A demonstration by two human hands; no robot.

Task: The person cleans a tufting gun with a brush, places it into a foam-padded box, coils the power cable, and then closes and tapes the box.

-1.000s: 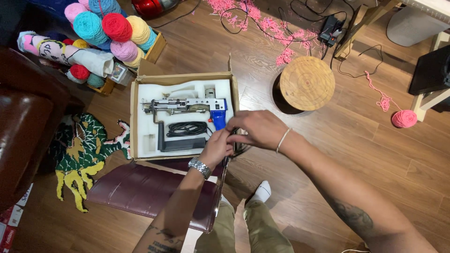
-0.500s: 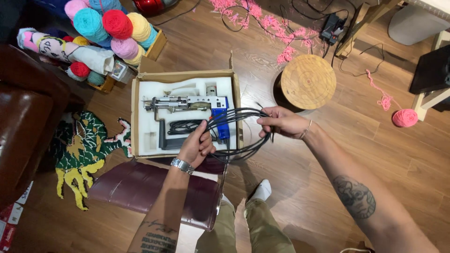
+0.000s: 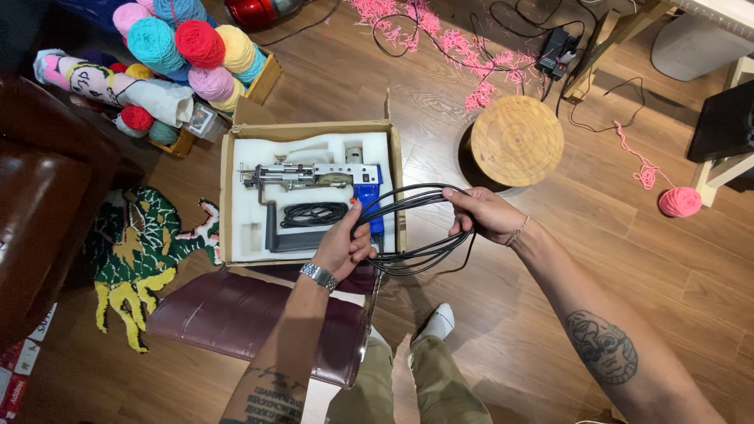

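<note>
Cable coil [image 3: 416, 228]: one black loop, long axis left-right, over the box's [image 3: 229, 196] right edge.
Hands: left hand [image 3: 343, 245] and right hand [image 3: 483, 213] each grip one end.
Tufting gun [image 3: 314, 177]: one, lying left-right.

Tufting gun [image 3: 314, 174] in box [image 3: 228, 196], stool [image 3: 517, 140] right.

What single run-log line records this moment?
left hand: grips black cable | right hand: grips cable | cardboard box: open
</note>
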